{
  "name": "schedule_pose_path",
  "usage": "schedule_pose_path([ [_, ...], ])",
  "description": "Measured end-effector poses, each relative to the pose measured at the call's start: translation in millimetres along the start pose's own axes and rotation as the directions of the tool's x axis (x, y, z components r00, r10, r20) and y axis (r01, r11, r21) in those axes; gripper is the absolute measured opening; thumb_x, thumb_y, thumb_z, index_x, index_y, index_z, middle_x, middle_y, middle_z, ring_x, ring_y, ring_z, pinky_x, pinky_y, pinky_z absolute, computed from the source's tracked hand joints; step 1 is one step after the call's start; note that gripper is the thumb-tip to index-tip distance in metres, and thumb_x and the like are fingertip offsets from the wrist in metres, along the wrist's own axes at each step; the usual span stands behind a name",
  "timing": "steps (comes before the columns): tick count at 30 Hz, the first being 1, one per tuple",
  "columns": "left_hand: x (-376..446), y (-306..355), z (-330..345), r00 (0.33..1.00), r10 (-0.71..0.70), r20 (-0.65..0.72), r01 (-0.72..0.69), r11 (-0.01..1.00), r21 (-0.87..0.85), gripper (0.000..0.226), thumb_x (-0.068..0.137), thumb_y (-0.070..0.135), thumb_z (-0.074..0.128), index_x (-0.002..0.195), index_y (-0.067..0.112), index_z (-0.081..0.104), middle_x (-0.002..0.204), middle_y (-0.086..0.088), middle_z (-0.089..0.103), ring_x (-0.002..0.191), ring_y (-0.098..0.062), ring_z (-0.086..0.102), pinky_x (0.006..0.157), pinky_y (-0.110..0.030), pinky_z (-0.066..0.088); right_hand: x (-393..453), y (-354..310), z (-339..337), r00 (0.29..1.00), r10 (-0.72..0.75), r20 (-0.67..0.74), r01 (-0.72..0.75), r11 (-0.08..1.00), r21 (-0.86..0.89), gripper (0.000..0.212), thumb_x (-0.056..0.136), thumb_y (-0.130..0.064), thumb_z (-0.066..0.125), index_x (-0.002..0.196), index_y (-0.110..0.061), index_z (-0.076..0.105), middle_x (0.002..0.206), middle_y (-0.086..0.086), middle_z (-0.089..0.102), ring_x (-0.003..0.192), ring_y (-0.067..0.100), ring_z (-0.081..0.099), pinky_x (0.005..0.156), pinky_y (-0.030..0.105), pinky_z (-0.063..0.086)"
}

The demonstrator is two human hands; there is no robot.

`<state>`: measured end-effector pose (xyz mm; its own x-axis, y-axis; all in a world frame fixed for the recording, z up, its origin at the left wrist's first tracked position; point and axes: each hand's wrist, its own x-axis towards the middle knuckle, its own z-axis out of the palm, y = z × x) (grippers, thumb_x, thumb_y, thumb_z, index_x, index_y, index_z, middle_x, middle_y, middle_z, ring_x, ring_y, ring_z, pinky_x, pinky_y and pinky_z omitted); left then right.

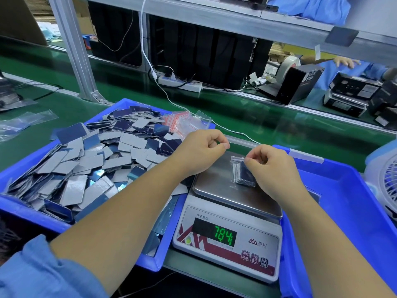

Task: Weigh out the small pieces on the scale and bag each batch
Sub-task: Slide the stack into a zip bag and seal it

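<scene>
A small clear plastic zip bag holding a few dark blue and grey rectangular pieces stands on the steel pan of the white digital scale, whose green display reads 784 (any decimal point is hard to make out). The right hand pinches the bag's top edge; its grip hides the seal. The left hand hovers above the pan's far corner, thumb and forefinger curled together, and whether they grasp anything cannot be told. A heap of loose grey and blue rectangular pieces fills the blue plastic bin left of the scale. Another blue plastic tray on the right is cut off by the frame edge.
</scene>
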<state>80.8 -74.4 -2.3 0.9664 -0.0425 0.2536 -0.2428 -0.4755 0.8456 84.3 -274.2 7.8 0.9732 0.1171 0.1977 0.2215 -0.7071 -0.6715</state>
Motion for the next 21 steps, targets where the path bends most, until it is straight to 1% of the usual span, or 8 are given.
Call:
schedule_pose_path([
  [5,-1.7,1.2,-0.5,1.000,-0.007,0.013,0.007,1.000,0.011,0.013,0.097,0.024,0.061,0.086,0.026,0.068,0.047,0.014,0.041,0.048,-0.005,0.037,0.050,-0.016,0.036,0.0,0.2,2.2,1.000,-0.015,0.002,0.015,0.995,-0.096,0.012,0.086,-0.030,0.066,0.075,-0.030,0.063,0.067,-0.013,0.063,0.067,0.001,0.056,0.056,0.022,0.037],
  [8,-2.6,2.6,-0.2,1.000,-0.017,0.021,0.017,1.000,0.025,0.013,0.097,0.024,0.061,0.086,0.026,0.068,0.047,0.014,0.041,0.049,-0.005,0.038,0.054,-0.022,0.038,0.1,1.2,2.7,1.000,-0.024,-0.003,0.023,0.989,-0.149,0.013,0.086,-0.040,0.066,0.078,-0.031,0.061,0.067,-0.014,0.060,0.069,-0.001,0.053,0.055,0.023,0.036],
  [10,-2.7,3.4,-0.5,1.000,-0.020,0.023,0.020,0.999,0.029,0.014,0.097,0.023,0.060,0.086,0.026,0.068,0.046,0.014,0.040,0.049,-0.006,0.037,0.054,-0.024,0.037,0.1,1.2,2.8,1.000,-0.028,-0.001,0.028,0.985,-0.168,0.015,0.086,-0.044,0.065,0.080,-0.031,0.060,0.069,-0.014,0.060,0.072,0.001,0.053,0.057,0.025,0.039],
  [12,-2.5,3.3,0.7,1.000,-0.018,0.020,0.017,0.999,0.030,0.014,0.097,0.022,0.061,0.086,0.024,0.069,0.046,0.014,0.039,0.048,-0.006,0.036,0.052,-0.021,0.035,0.3,1.4,2.5,1.000,-0.025,0.005,0.025,0.983,-0.183,0.018,0.086,-0.047,0.064,0.083,-0.030,0.060,0.073,-0.012,0.062,0.078,0.011,0.055,0.064,0.030,0.045],
  [14,-2.7,3.1,1.6,1.000,-0.014,0.010,0.014,0.999,0.034,0.013,0.096,0.021,0.061,0.086,0.023,0.069,0.044,0.015,0.038,0.046,-0.005,0.036,0.047,-0.014,0.033,0.1,2.0,2.5,1.000,-0.022,0.008,0.023,0.978,-0.206,0.020,0.087,-0.049,0.061,0.088,-0.029,0.060,0.081,-0.010,0.064,0.084,0.017,0.057,0.070,0.033,0.047],
  [16,-3.0,3.1,2.0,1.000,-0.016,0.009,0.016,0.999,0.040,0.014,0.097,0.021,0.061,0.086,0.023,0.069,0.044,0.015,0.038,0.045,-0.004,0.036,0.045,-0.012,0.031,0.1,3.5,2.9,1.000,-0.024,0.015,0.027,0.971,-0.238,0.024,0.087,-0.052,0.059,0.094,-0.029,0.059,0.090,-0.006,0.064,0.089,0.020,0.057,0.071,0.034,0.047],
  [18,-2.8,3.0,3.1,1.000,-0.014,0.011,0.013,0.999,0.046,0.014,0.097,0.021,0.062,0.085,0.023,0.069,0.044,0.015,0.039,0.045,-0.004,0.036,0.045,-0.012,0.030,0.8,5.5,2.8,0.999,-0.023,0.033,0.031,0.959,-0.282,0.030,0.088,-0.056,0.056,0.098,-0.028,0.057,0.095,-0.004,0.063,0.091,0.021,0.057,0.072,0.035,0.047],
  [21,-3.2,4.3,4.7,1.000,-0.013,0.000,0.013,0.999,0.046,0.013,0.096,0.020,0.063,0.086,0.021,0.071,0.045,0.015,0.041,0.045,-0.004,0.037,0.046,-0.011,0.030,-0.2,6.5,2.2,0.998,-0.020,0.060,0.040,0.939,-0.341,0.040,0.086,-0.066,0.052,0.100,-0.029,0.053,0.095,-0.005,0.061,0.089,0.020,0.054,0.068,0.035,0.042],
])
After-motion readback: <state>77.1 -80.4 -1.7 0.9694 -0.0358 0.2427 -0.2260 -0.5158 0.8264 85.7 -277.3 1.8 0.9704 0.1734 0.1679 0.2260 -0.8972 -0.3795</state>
